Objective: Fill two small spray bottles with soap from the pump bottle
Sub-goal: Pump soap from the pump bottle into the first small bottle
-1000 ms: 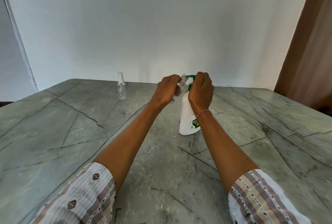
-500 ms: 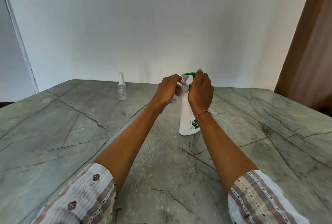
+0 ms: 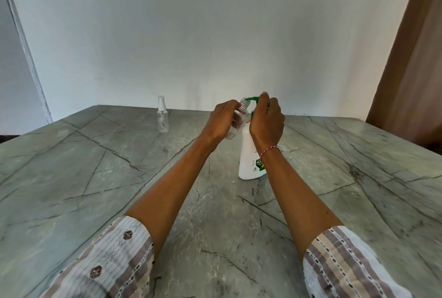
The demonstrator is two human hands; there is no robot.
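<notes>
Pump head sits higher than a second ago: right hand has lifted with it, so the plunger looks back up between strokes. Open bottle in the left hand now tilts with its threaded neck right at the green spout tip; earlier it was tucked lower against the pump bottle. Pump bottle itself hasn't shifted, standing mid-table, toward the far edge.

Grip: left fingers wrapped round the open bottle's body, holding it off the table. Right fingers curled over the pump head, thumb side hidden.

Handling, my read: open bottle is thin clear plastic, near weightless, probably flexes if squeezed, and turns slippery once soap lands on it. Hold mid-body, neck left free, as now. Narrow mouth means alignment with the spout matters; a miss runs soap down the outside. Pump bottle is stiff, heavier, stable on its base; press straight down on the head so it doesn't tip.

Capped bottle stands well apart, near the table's far edge, left side, untouched. Fill level in the held one: can't tell.
</notes>
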